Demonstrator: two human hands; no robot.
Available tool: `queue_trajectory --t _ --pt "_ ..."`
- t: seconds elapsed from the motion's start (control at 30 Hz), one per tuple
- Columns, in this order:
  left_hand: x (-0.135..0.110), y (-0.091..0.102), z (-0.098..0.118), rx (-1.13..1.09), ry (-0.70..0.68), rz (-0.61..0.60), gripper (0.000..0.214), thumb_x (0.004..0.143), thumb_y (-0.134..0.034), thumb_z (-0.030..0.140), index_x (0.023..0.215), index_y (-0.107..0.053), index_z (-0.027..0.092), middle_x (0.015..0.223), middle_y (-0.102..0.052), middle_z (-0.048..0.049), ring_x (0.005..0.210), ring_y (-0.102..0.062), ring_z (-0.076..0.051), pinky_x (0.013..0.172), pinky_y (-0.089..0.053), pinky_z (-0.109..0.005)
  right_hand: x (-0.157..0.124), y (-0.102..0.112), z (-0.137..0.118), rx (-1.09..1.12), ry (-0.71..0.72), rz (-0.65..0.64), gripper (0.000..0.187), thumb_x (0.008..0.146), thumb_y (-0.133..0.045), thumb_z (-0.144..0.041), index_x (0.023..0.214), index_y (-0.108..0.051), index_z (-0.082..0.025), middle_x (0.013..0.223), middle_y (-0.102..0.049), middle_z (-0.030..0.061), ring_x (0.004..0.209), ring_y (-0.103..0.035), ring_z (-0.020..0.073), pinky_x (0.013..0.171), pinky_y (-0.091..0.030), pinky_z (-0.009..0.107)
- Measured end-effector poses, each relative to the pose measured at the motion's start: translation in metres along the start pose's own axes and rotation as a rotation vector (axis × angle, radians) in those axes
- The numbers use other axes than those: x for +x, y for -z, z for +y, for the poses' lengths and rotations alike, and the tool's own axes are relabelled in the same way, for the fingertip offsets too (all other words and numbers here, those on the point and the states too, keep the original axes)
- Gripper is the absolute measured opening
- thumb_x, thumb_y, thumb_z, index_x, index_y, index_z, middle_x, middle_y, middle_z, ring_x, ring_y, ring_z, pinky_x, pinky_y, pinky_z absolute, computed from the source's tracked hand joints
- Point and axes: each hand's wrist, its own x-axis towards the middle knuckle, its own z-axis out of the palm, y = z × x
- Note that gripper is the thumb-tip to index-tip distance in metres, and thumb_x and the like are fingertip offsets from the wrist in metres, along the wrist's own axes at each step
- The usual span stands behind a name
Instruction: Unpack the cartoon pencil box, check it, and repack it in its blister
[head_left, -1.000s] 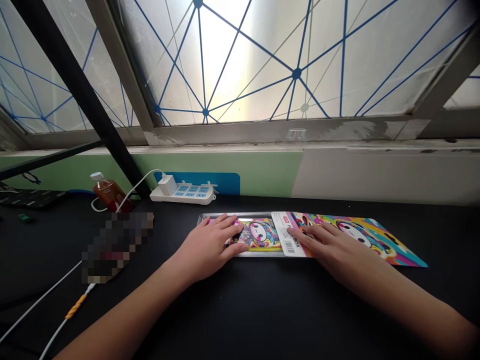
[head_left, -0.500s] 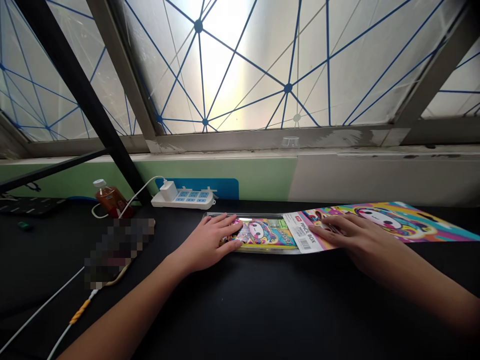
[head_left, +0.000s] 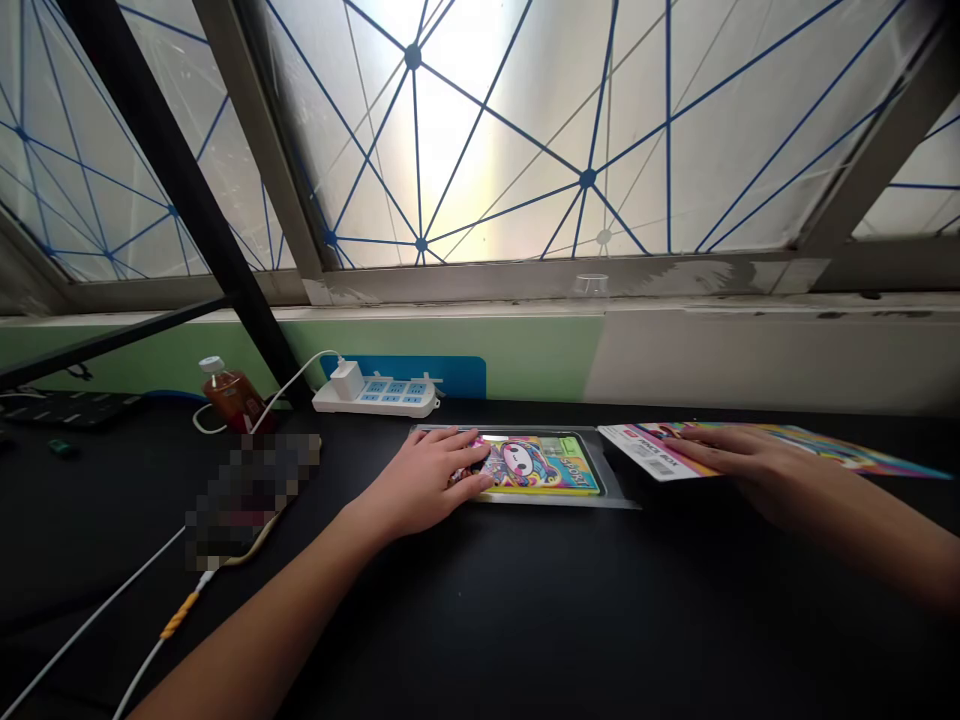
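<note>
A colourful pencil box (head_left: 544, 465) with a cartoon face sits in a clear plastic tray (head_left: 616, 488) on the black desk. Lying flat over its left end is my left hand (head_left: 439, 470), fingers apart and thumb along the near edge. To the right, my right hand (head_left: 739, 455) holds a bright printed cardboard card (head_left: 652, 452), whose white end strip carries a barcode. The card is tilted, seen almost edge-on, and apart from the tray. My right fingers rest on its upper face; the thumb's grip is hidden beneath.
A white power strip (head_left: 379, 396) with a plugged-in charger (head_left: 346, 380) lies at the back by the wall. Left of it are a drink bottle (head_left: 234, 397), a blurred phone-like object (head_left: 251, 500) with a cable (head_left: 178, 612), a small green item (head_left: 61, 448) and a black keyboard-like object (head_left: 71, 408).
My right hand has drawn the card rightwards off the tray and tilted it, uncovering the pencil box's right end. My left hand stays on the box. The view has shifted slightly.
</note>
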Motion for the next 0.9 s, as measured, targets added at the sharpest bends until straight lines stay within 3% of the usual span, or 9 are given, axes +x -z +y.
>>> queue_trajectory --t 0.17,0.3,0.37,0.47,0.53,0.63,0.7,0.77,0.9 --pt "0.0 0.001 -0.003 -0.004 -0.01 0.0 0.049 0.111 -0.049 0.052 0.156 -0.058 0.035 0.168 -0.05 -0.0053 0.154 -0.044 -0.038 0.121 -0.032 -0.062 0.008 0.02 -0.021 0.0 -0.009 0.145 0.051 0.105 -0.046 -0.018 0.153 -0.061 -0.027 0.145 -0.071 0.0121 0.121 -0.074 0.0282 0.095 -0.062 0.041" --pt "0.002 -0.004 -0.004 -0.03 -0.019 0.012 0.048 0.111 -0.046 0.041 0.157 -0.057 0.033 0.17 -0.047 -0.0058 0.152 -0.044 -0.04 0.12 -0.029 -0.066 0.017 0.042 -0.096 -0.005 0.203 0.252 0.067 0.105 -0.048 -0.015 0.169 -0.034 -0.027 0.155 -0.063 0.0112 0.14 -0.062 0.0299 0.111 -0.053 0.045" --pt "0.003 -0.008 -0.003 -0.055 -0.02 0.031 0.048 0.11 -0.047 0.041 0.157 -0.057 0.033 0.17 -0.047 -0.0062 0.151 -0.045 -0.04 0.121 -0.027 -0.068 0.017 0.047 -0.146 0.009 0.34 0.278 0.059 0.107 -0.039 -0.015 0.165 -0.042 -0.018 0.152 -0.067 0.0089 0.138 -0.063 0.0271 0.109 -0.053 0.039" --pt "0.004 -0.013 -0.002 -0.118 -0.021 0.078 0.049 0.109 -0.049 0.037 0.157 -0.055 0.031 0.166 -0.053 -0.0064 0.149 -0.047 -0.037 0.123 -0.028 -0.065 0.014 0.036 -0.217 -0.035 0.587 0.288 0.047 0.11 -0.034 -0.017 0.143 -0.068 -0.019 0.134 -0.079 0.0011 0.115 -0.075 0.02 0.091 -0.058 0.031" --pt "0.006 -0.014 -0.003 -0.172 -0.019 0.129 0.05 0.108 -0.045 0.027 0.157 -0.055 0.028 0.159 -0.061 -0.0073 0.146 -0.051 -0.033 0.123 -0.033 -0.058 0.013 0.021 -0.248 -0.055 0.615 0.283 0.04 0.11 -0.041 -0.016 0.131 -0.074 -0.024 0.119 -0.084 -0.0033 0.103 -0.078 0.0182 0.08 -0.059 0.03" --pt "0.008 -0.013 -0.008 -0.26 -0.026 0.211 0.052 0.103 -0.04 0.013 0.149 -0.064 0.023 0.149 -0.069 -0.0085 0.141 -0.055 -0.026 0.121 -0.044 -0.046 0.019 0.002 -0.263 0.034 0.588 0.233 0.032 0.107 -0.051 -0.027 0.128 -0.075 -0.023 0.121 -0.083 0.0014 0.107 -0.079 0.0249 0.082 -0.062 0.035" --pt "0.008 -0.01 -0.013 -0.31 -0.042 0.25 0.047 0.101 -0.046 0.013 0.139 -0.071 0.024 0.144 -0.072 -0.0077 0.139 -0.058 -0.025 0.119 -0.047 -0.041 0.03 0.0 -0.26 0.132 0.538 0.132 0.044 0.105 -0.056 -0.046 0.136 -0.072 -0.018 0.131 -0.08 0.0091 0.114 -0.077 0.0316 0.088 -0.063 0.041" --pt "0.009 -0.008 -0.017 -0.341 -0.05 0.272 0.037 0.099 -0.058 0.019 0.131 -0.075 0.025 0.14 -0.074 -0.0069 0.137 -0.058 -0.027 0.118 -0.048 -0.043 0.042 0.005 -0.254 0.226 0.472 -0.003 0.059 0.102 -0.057 -0.057 0.144 -0.068 -0.016 0.141 -0.074 0.0136 0.122 -0.073 0.0351 0.095 -0.062 0.046" --pt "0.011 -0.01 -0.024 -0.36 -0.03 0.27 0.025 0.095 -0.073 0.03 0.119 -0.08 0.027 0.138 -0.075 -0.0065 0.136 -0.058 -0.033 0.119 -0.044 -0.055 0.054 0.011 -0.25 0.288 0.332 -0.119 0.055 0.1 -0.061 -0.043 0.15 -0.064 -0.02 0.149 -0.068 0.0135 0.132 -0.068 0.0381 0.103 -0.058 0.053"
